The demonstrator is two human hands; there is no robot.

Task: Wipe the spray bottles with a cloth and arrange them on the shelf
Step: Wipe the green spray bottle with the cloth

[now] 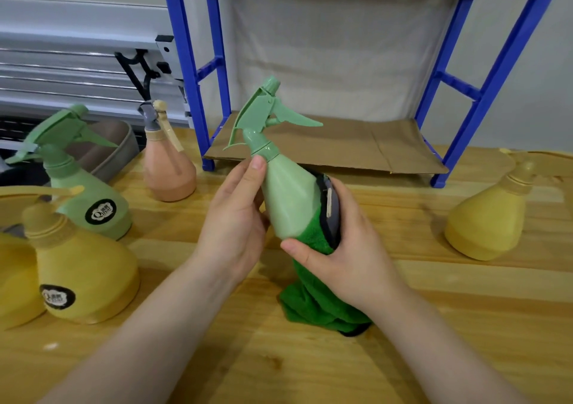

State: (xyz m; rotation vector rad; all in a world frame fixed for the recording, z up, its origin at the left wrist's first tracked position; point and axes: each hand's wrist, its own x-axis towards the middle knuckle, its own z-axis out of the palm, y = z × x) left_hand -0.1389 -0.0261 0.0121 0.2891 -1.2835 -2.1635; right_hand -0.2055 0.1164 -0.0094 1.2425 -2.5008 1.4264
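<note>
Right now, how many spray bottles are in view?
6, perhaps more out of frame: green bottle held in both hands; second green bottle, pink bottle and yellow bottle at left; cut-off yellow bottle at left edge; lone yellow bottle at right.

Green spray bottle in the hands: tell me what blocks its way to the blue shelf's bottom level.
Nothing visible does. The green spray bottle is held above the table just in front of the blue shelf, whose cardboard-lined bottom level is bare. The pink bottle stands left of the shelf's opening.
</note>
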